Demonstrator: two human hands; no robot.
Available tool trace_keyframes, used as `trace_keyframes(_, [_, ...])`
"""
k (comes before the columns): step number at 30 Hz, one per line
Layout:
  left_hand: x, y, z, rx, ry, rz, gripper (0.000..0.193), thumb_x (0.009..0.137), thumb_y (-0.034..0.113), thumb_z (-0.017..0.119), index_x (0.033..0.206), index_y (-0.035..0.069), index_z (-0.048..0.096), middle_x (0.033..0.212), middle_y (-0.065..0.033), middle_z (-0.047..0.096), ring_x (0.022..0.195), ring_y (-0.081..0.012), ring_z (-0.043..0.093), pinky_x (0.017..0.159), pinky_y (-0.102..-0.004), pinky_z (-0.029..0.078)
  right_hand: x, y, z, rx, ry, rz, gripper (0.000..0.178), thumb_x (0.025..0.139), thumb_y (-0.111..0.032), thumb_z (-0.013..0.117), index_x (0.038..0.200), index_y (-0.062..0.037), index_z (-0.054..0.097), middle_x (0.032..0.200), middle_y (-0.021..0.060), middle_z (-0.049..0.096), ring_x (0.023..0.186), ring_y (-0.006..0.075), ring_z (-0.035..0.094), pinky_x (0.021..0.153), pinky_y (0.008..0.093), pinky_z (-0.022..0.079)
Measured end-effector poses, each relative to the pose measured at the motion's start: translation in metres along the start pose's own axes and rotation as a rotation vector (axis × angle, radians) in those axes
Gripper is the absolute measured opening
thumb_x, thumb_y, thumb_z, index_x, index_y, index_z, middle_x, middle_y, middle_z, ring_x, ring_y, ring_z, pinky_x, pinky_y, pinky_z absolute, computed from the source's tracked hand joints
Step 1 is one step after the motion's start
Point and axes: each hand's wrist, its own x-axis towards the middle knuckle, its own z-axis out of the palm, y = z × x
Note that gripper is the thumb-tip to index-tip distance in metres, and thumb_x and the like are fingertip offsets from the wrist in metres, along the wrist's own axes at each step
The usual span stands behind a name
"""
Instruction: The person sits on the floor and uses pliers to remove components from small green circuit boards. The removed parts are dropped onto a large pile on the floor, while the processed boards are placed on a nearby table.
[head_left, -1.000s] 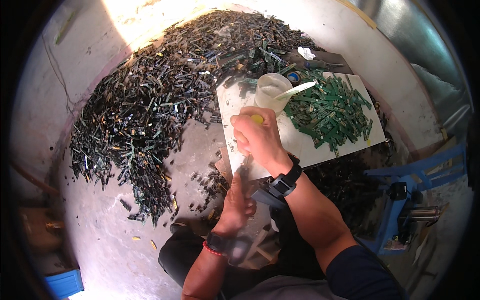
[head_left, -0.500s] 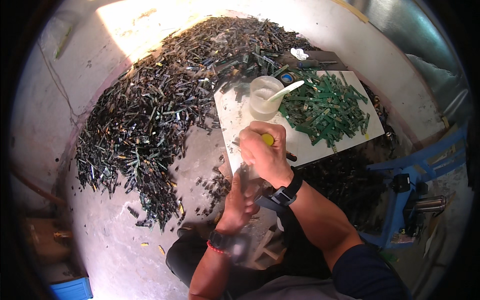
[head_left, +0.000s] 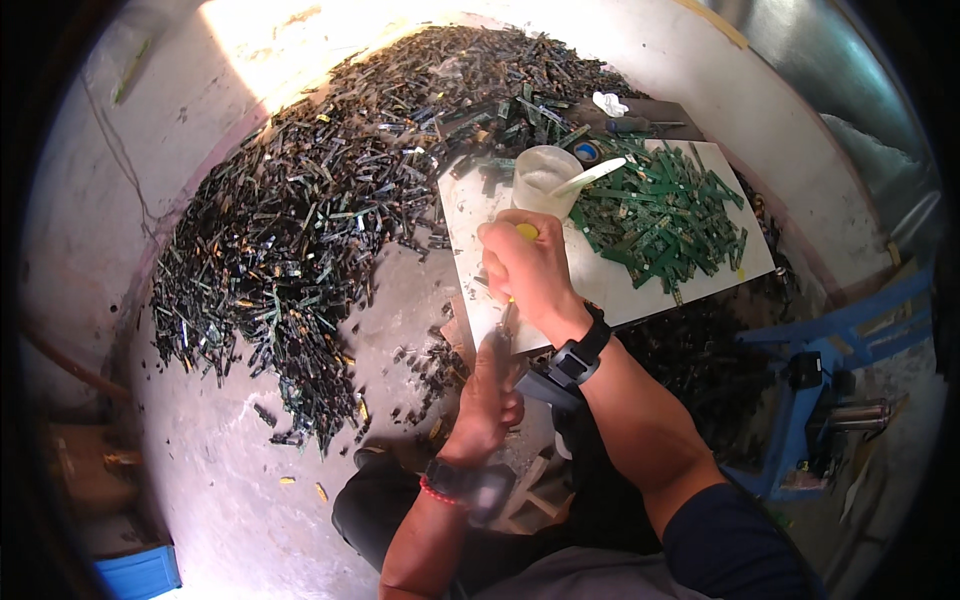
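My right hand (head_left: 532, 268) is closed in a fist around a tool with a yellow-ended handle (head_left: 526, 231). The tool's working end is hard to make out; it points down toward my left hand (head_left: 482, 398). That hand is closed on a narrow dark strip (head_left: 497, 342), its thumb lying along the strip. Both hands are over the near left edge of a white board (head_left: 462, 212). On the board, beyond my right fist, stands a translucent plastic cup (head_left: 545, 178) with a pale-handled utensil (head_left: 597, 175) leaning in it. Green circuit board strips (head_left: 660, 220) lie heaped to its right.
A large pile of dark strips (head_left: 280, 220) covers the floor at left and far. Behind the cup are a blue-centred roll (head_left: 586, 152), a screwdriver (head_left: 640, 124) and crumpled white paper (head_left: 609, 104). A blue plastic stool (head_left: 795, 420) stands at right.
My right fist with the tool has moved up and away from my left hand, widening the gap between them. My left hand keeps hold of the strip. The view has shifted slightly.
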Motion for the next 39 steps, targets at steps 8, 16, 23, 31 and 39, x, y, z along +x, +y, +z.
trace_keyframes(8, [0.005, 0.000, -0.009, -0.066, -0.119, -0.039, 0.052, 0.090, 0.062, 0.040, 0.068, 0.015, 0.040, 0.050, 0.0055, 0.026, 0.037, -0.0074, 0.018, 0.036, -0.0216, 0.017, -0.028, -0.010, -0.028, 0.225, 0.058, -0.326, 0.023, 0.083, -0.010, 0.052, 0.062, -0.0043, 0.046, 0.051, 0.0002, 0.043, 0.041, 0.0085, 0.039, 0.042, 0.0262, 0.038])
trace_keyframes(16, [0.001, 0.001, -0.004, -0.067, -0.114, -0.007, 0.051, 0.092, 0.060, 0.036, 0.066, 0.016, 0.038, 0.051, 0.0059, 0.024, 0.039, -0.0072, 0.020, 0.036, -0.0222, 0.017, -0.032, -0.013, -0.088, -0.087, 0.303, -0.489, 0.024, 0.089, -0.013, 0.047, 0.069, -0.0007, 0.049, 0.065, 0.0061, 0.051, 0.061, 0.0136, 0.049, 0.063, 0.0285, 0.044])
trace_keyframes(23, [0.003, 0.000, -0.006, -0.062, -0.102, 0.010, 0.052, 0.091, 0.060, 0.038, 0.066, 0.014, 0.038, 0.050, 0.0059, 0.023, 0.038, -0.0070, 0.018, 0.035, -0.0219, 0.016, -0.042, -0.009, -0.140, -0.751, 0.303, -0.198, 0.028, 0.087, -0.017, 0.060, 0.069, 0.0035, 0.054, 0.057, 0.0022, 0.045, 0.058, 0.0056, 0.038, 0.052, 0.0251, 0.034])
trace_keyframes(31, [0.002, 0.003, -0.008, -0.020, -0.120, -0.021, 0.051, 0.093, 0.058, 0.033, 0.064, 0.016, 0.038, 0.053, 0.0067, 0.027, 0.041, -0.0069, 0.022, 0.038, -0.0225, 0.015, -0.048, 0.013, -0.133, -1.289, 0.233, -0.434, 0.026, 0.077, -0.024, 0.071, 0.072, -0.0022, 0.057, 0.069, 0.0111, 0.056, 0.065, 0.0322, 0.056, 0.056, 0.0401, 0.044])
trace_keyframes(39, [0.004, 0.002, -0.007, -0.040, -0.096, 0.005, 0.051, 0.093, 0.058, 0.036, 0.067, 0.014, 0.040, 0.050, 0.0063, 0.024, 0.038, -0.0067, 0.019, 0.035, -0.0219, 0.015, -0.053, 0.005, -0.107, -1.299, 0.176, -0.536, 0.023, 0.072, -0.024, 0.074, 0.078, -0.0062, 0.061, 0.073, 0.0076, 0.057, 0.072, 0.0285, 0.058, 0.063, 0.0392, 0.046])
